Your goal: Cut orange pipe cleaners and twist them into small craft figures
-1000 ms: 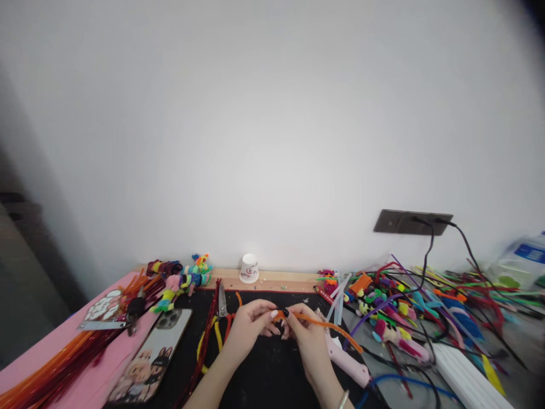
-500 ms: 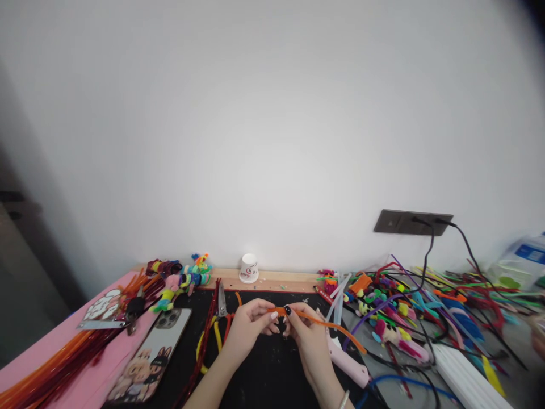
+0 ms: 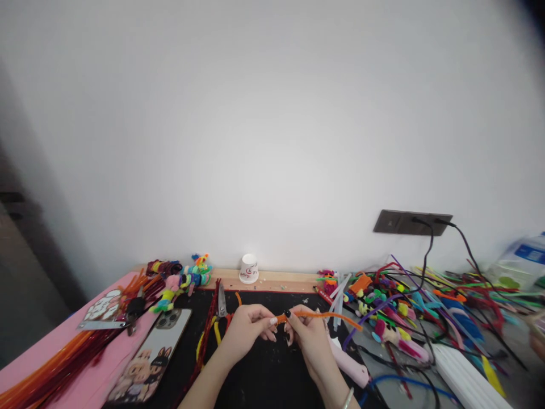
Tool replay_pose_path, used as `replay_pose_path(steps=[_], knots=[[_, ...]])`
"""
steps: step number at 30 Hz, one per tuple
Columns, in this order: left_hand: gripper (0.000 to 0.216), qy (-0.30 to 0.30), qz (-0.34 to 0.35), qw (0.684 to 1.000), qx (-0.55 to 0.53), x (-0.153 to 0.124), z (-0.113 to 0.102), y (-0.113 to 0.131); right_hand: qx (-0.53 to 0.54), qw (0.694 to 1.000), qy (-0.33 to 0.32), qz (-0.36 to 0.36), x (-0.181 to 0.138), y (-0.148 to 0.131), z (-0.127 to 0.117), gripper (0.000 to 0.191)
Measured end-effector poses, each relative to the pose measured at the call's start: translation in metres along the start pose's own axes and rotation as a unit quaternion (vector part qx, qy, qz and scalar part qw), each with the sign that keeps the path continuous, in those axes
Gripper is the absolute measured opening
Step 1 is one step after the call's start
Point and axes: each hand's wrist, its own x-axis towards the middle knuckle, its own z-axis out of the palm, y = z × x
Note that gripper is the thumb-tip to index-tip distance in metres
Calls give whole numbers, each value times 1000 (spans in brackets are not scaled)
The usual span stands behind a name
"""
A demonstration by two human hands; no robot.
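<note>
An orange pipe cleaner (image 3: 332, 316) is stretched between my two hands above the black mat (image 3: 259, 375). My left hand (image 3: 254, 324) pinches its left end between thumb and fingers. Just beside it, my right hand (image 3: 303, 329) grips the same strip with thumb and forefinger, and the long free end sticks out to the right past the knuckles. Left of my left hand lie scissors (image 3: 222, 302) with orange-red handles, partly covered by yellow and dark red pipe cleaners. A pink glue gun (image 3: 349, 363) rests by my right wrist.
A phone (image 3: 149, 358) and a bundle of orange and dark red pipe cleaners (image 3: 55, 372) lie left. A paper cup (image 3: 249, 269) stands upside down by the wall. Colourful pipe-cleaner pieces (image 3: 395, 309), black cables and a white power strip (image 3: 464, 375) crowd the right. Part of another person's hand (image 3: 537, 341) shows far right.
My hands have shifted slightly lower and a little apart, baring more of the orange strip between them. Its free end has swung up, from drooping to nearly level.
</note>
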Motion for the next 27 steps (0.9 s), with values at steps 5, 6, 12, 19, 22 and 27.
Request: replay_pose_path(steps=[5, 6, 12, 19, 22, 27], knots=[[23, -28, -14, 999, 13, -1, -5, 2, -20, 999, -14, 40, -1, -3, -2, 30], [25, -22, -13, 1000, 0, -1, -4, 1, -8, 999, -9, 40, -1, -4, -1, 30], [51, 13, -42, 983, -178, -1, 12, -7, 109, 993, 7, 49, -7, -6, 8, 34], [45, 44, -37, 962, -265, -3, 17, -7, 146, 987, -11, 60, -14, -4, 17, 34], [46, 82, -42, 959, -267, -1, 15, -5, 122, 992, 12, 39, -13, -5, 15, 34], [48, 68, -73, 955, -278, -1, 16, -7, 71, 997, 16, 28, -11, 0, 15, 34]])
